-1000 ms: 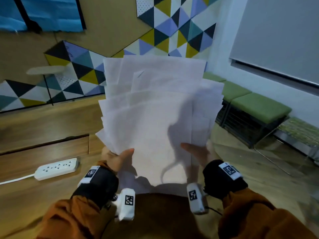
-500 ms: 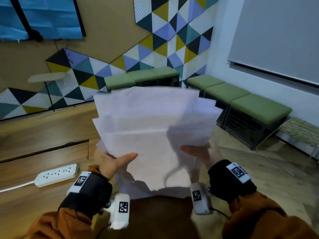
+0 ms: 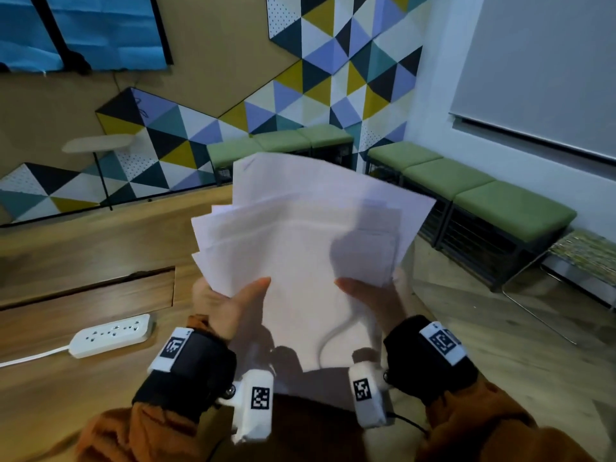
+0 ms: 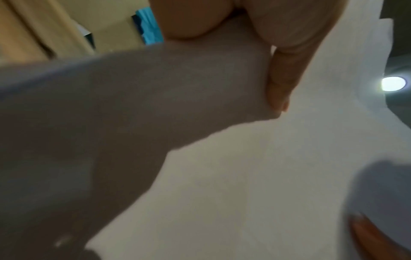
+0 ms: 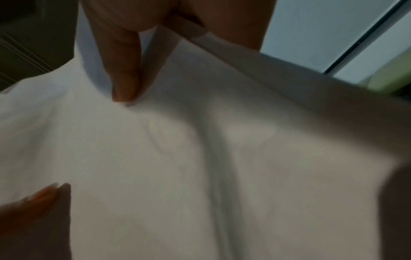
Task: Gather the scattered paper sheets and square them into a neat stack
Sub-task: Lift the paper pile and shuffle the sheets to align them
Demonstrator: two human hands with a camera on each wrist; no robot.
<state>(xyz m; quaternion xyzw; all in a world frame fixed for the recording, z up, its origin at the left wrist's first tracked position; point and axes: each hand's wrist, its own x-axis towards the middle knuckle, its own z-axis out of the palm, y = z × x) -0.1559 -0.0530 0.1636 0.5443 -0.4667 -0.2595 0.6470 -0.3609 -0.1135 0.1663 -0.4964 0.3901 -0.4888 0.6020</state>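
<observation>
- Paper sheets (image 3: 310,248): I see a fanned bundle of white sheets held up in the air between both hands, in front of the chest; the upper edges are staggered and splay toward the left, so the stack is not yet square.
- Left hand (image 3: 221,303): it pinches the lower left edge of the bundle, thumb (image 3: 248,291) laid across the front sheet, remaining fingers behind the paper; the left wrist view shows the thumb (image 4: 284,70) pressed flat on the sheet.
- Right hand (image 3: 370,296): it grips the lower right edge in the same manner, thumb in front, fingers hidden behind; the right wrist view shows the thumb (image 5: 124,73) curled onto the paper.
- Change: compared with half a second ago, the fan has tilted clockwise and its top edge sits lower and narrower, uncovering the green benches (image 3: 466,191).
- Surroundings: a white power strip (image 3: 111,335) lies on the wooden surface (image 3: 66,395) at left.
</observation>
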